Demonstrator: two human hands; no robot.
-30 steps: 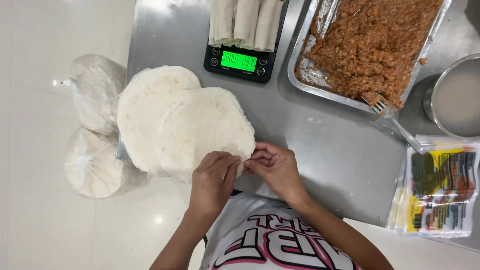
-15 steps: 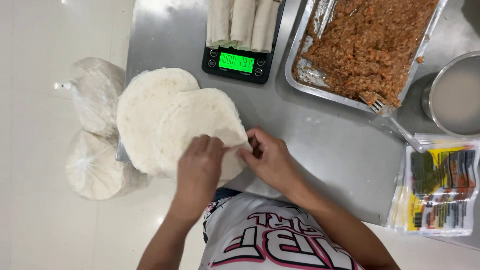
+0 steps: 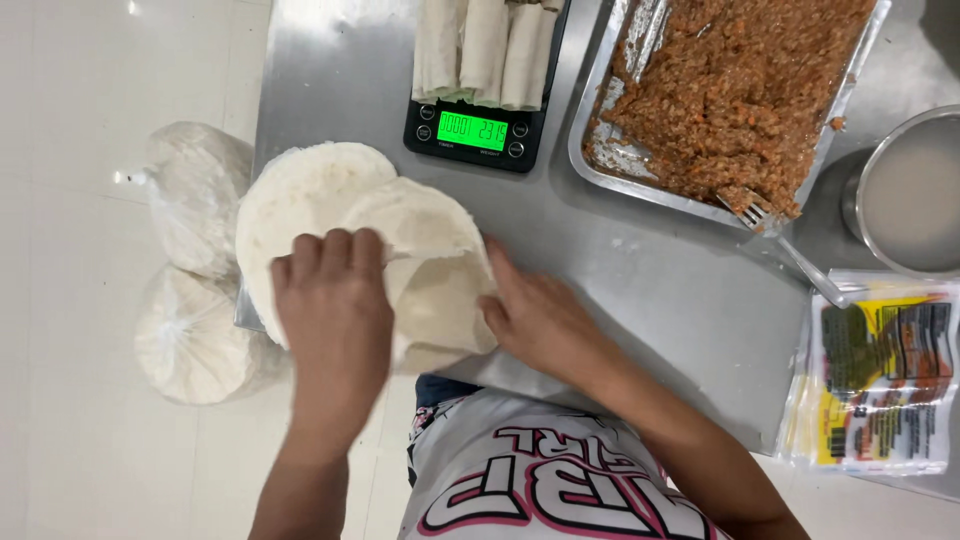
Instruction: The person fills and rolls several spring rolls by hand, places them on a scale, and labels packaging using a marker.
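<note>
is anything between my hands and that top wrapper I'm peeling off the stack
Nothing visible: the left hand grips the thin round white wrapper directly, lifting it off the white wrapper stack, and the right hand touches its near edge.

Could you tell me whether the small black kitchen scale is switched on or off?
On: the black kitchen scale shows a lit green display, with rolled white wrappers resting on top.

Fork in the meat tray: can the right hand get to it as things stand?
Probably yes. The right hand rests at the wrapper edge, and bare steel table lies between it and the fork, whose handle sticks out over the tray rim. Nothing blocks the path, though the hand would have to leave the wrapper.
</note>
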